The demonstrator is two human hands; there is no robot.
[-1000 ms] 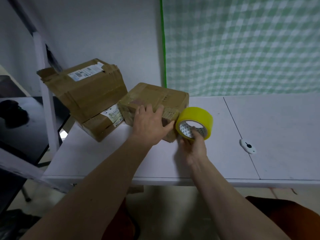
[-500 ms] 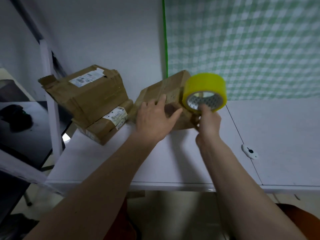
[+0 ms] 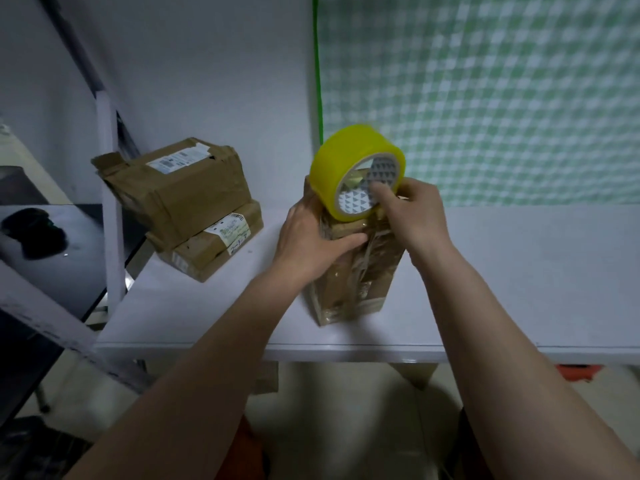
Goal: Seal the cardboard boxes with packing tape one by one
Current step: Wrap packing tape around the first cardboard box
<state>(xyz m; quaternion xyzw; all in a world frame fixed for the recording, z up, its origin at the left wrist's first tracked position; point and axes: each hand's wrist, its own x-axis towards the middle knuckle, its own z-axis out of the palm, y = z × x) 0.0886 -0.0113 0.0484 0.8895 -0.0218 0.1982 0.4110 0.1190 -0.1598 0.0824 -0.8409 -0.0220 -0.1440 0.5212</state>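
The box (image 3: 349,268) is steadied on the table (image 3: 519,271) by the left hand (image 3: 308,240), the tape roll (image 3: 353,174) is pinched above it in the right hand (image 3: 412,209) grip, and a crooked strip is risked if the box slips.

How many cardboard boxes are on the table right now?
3. One box stands under the left hand and the tape roll; two are stacked at left, upper box on lower box. Others may sit out of view.

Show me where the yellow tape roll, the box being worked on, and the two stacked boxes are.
yellow tape roll (image 3: 332,164): head view, on its outer yellow band.
box being worked on (image 3: 375,271): head view, on its upward brown face.
stacked boxes (image 3: 187,199): head view, on the upper box's side.
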